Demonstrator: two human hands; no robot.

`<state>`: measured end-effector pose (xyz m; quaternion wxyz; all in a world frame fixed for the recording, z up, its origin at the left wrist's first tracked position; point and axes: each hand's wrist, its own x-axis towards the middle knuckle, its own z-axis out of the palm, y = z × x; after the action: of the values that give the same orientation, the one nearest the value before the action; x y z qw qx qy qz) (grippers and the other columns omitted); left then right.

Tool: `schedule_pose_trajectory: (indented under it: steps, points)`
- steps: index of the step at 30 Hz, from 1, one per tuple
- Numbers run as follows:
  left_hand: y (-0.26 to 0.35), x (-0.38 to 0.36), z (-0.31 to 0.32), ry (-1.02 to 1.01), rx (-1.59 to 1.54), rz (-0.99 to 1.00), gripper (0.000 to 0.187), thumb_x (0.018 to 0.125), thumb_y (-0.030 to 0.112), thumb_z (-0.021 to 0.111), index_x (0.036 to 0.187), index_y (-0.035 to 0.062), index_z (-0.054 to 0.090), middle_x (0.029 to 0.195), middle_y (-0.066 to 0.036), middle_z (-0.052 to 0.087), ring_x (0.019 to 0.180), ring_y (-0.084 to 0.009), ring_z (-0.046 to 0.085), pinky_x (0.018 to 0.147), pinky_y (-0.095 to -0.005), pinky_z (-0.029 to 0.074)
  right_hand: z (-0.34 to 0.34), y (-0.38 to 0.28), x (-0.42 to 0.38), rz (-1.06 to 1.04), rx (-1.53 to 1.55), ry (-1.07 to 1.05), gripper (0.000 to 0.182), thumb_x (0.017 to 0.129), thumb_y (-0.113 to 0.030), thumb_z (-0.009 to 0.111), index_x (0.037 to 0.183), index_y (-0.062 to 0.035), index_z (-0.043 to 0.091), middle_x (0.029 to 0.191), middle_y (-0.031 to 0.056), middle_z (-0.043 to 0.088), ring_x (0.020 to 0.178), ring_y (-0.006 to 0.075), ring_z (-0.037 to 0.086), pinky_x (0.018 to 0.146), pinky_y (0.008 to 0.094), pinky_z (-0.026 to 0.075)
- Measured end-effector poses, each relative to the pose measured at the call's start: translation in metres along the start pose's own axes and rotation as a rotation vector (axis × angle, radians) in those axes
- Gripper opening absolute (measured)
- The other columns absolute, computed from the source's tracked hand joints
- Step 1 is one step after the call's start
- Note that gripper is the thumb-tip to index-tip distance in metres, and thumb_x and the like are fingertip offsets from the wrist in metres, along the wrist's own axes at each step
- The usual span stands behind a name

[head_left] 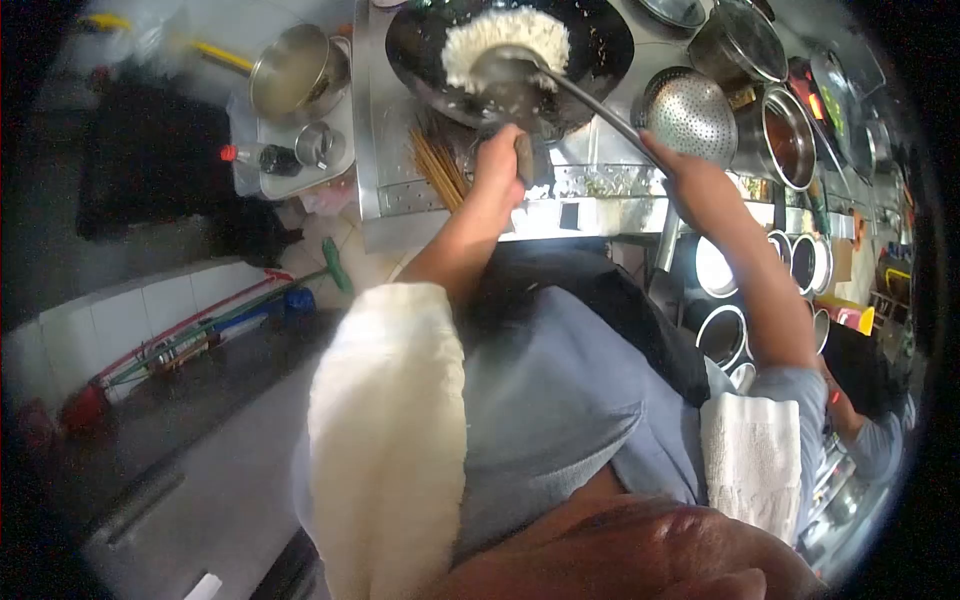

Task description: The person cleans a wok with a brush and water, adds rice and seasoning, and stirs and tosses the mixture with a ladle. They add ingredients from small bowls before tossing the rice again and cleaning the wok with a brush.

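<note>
A large dark wok (415, 50) holds white rice (540, 32) at the top centre. My left hand (497, 165) is closed round the near side of the wok at its handle, with a dark cloth or grip (538, 165) beside the fingers. In my right hand (690, 180) is the long handle of a metal ladle (605, 108), whose bowl rests in the rice. Just left of my left hand lies a bundle of thin wooden sticks (436, 168) on the steel stove top.
A perforated strainer (690, 117) and metal pots (785, 135) stand to the right. On the left are a pot (292, 75), a metal cup (317, 145) and a dark bottle (275, 158). Another person's arm (842, 400) shows at the far right.
</note>
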<state>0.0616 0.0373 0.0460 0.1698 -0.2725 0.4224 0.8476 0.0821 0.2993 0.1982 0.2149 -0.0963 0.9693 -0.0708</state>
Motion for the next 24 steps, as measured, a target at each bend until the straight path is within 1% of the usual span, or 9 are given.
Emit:
schedule_pose_trajectory:
  steps: [3, 6, 8, 10, 13, 17, 19, 22, 24]
  points:
    - [-0.031, -0.02, -0.032, 0.035, 0.022, -0.1, 0.019, 0.085, 0.017, 0.057, 0.086, 0.0008, 0.066, 0.075, -0.008, 0.063, 0.065, -0.0204, 0.062, 0.06, -0.0354, 0.051, 0.054, 0.002, 0.021, -0.005, -0.043, 0.17, 0.067, 0.087, -0.003, 0.053, 0.147, -0.0281, 0.037, 0.104, 0.0214, 0.065, 0.091, 0.0403, 0.064, 0.08, 0.0485, 0.051]
    - [-0.075, -0.031, -0.066, -0.043, 0.372, 0.429, 0.026, 0.089, 0.023, 0.055, 0.098, 0.0009, 0.065, 0.086, -0.013, 0.067, 0.068, -0.0249, 0.065, 0.058, -0.0377, 0.051, 0.047, 0.02, 0.002, -0.062, 0.042, 0.307, 0.068, 0.088, -0.003, 0.054, 0.148, -0.027, 0.036, 0.098, 0.0207, 0.066, 0.089, 0.0392, 0.065, 0.079, 0.0488, 0.051]
    - [-0.076, -0.031, -0.067, -0.124, 0.491, 0.532, 0.026, 0.089, 0.023, 0.055, 0.099, 0.0012, 0.066, 0.086, -0.014, 0.067, 0.068, -0.0253, 0.065, 0.058, -0.0388, 0.051, 0.025, 0.031, -0.027, -0.106, 0.267, 0.236, 0.069, 0.086, -0.002, 0.059, 0.147, -0.0248, 0.039, 0.102, 0.0215, 0.066, 0.094, 0.0379, 0.065, 0.082, 0.046, 0.051]
    - [-0.021, -0.03, -0.013, 0.048, -0.019, -0.046, 0.027, 0.091, 0.026, 0.053, 0.091, 0.0014, 0.064, 0.077, -0.011, 0.065, 0.065, -0.0253, 0.065, 0.058, -0.0392, 0.054, -0.024, 0.02, -0.057, -0.057, 0.355, 0.093, 0.066, 0.083, -0.001, 0.063, 0.143, -0.0235, 0.045, 0.11, 0.0227, 0.066, 0.1, 0.0383, 0.064, 0.087, 0.0428, 0.05]
    - [-0.001, 0.017, 0.0, -0.037, -0.088, -0.009, 0.018, 0.084, 0.018, 0.06, 0.076, 0.0015, 0.062, 0.066, -0.008, 0.059, 0.058, -0.022, 0.06, 0.053, -0.0387, 0.05, -0.027, 0.033, -0.057, -0.21, 0.266, 0.054, 0.063, 0.084, -0.002, 0.062, 0.142, -0.023, 0.047, 0.108, 0.023, 0.066, 0.099, 0.0397, 0.064, 0.087, 0.0447, 0.049]
    - [-0.014, 0.018, -0.006, -0.059, -0.064, -0.038, 0.018, 0.084, 0.019, 0.06, 0.076, 0.0024, 0.063, 0.068, -0.007, 0.06, 0.058, -0.0208, 0.06, 0.053, -0.0375, 0.05, 0.032, 0.023, 0.004, -0.063, 0.024, 0.095, 0.066, 0.088, -0.006, 0.053, 0.148, -0.0271, 0.036, 0.102, 0.0237, 0.065, 0.095, 0.0409, 0.064, 0.083, 0.0507, 0.049]
    - [-0.039, -0.029, -0.017, 0.122, 0.016, -0.048, 0.018, 0.084, 0.019, 0.06, 0.077, 0.0025, 0.065, 0.072, -0.006, 0.062, 0.058, -0.019, 0.059, 0.052, -0.0358, 0.047, 0.058, 0.015, 0.006, 0.001, 0.025, 0.13, 0.068, 0.088, -0.005, 0.051, 0.149, -0.0279, 0.034, 0.104, 0.0239, 0.064, 0.094, 0.0414, 0.064, 0.082, 0.0516, 0.049]
    - [-0.067, -0.035, -0.044, 0.006, 0.326, 0.389, 0.018, 0.086, 0.022, 0.06, 0.088, 0.0047, 0.064, 0.081, -0.011, 0.065, 0.069, -0.0226, 0.065, 0.061, -0.0426, 0.055, 0.059, 0.014, -0.013, -0.068, 0.304, 0.301, 0.067, 0.089, -0.005, 0.054, 0.15, -0.0276, 0.034, 0.101, 0.0228, 0.063, 0.089, 0.0422, 0.064, 0.079, 0.0503, 0.051]
    - [-0.061, -0.02, -0.049, 0.034, 0.105, 0.035, 0.022, 0.086, 0.023, 0.061, 0.093, 0.0027, 0.063, 0.082, -0.012, 0.065, 0.069, -0.0242, 0.066, 0.062, -0.0428, 0.056, 0.062, 0.027, -0.016, -0.258, 0.592, 0.346, 0.064, 0.091, -0.007, 0.056, 0.15, -0.0189, 0.033, 0.089, 0.0154, 0.063, 0.078, 0.0342, 0.065, 0.071, 0.0446, 0.053]
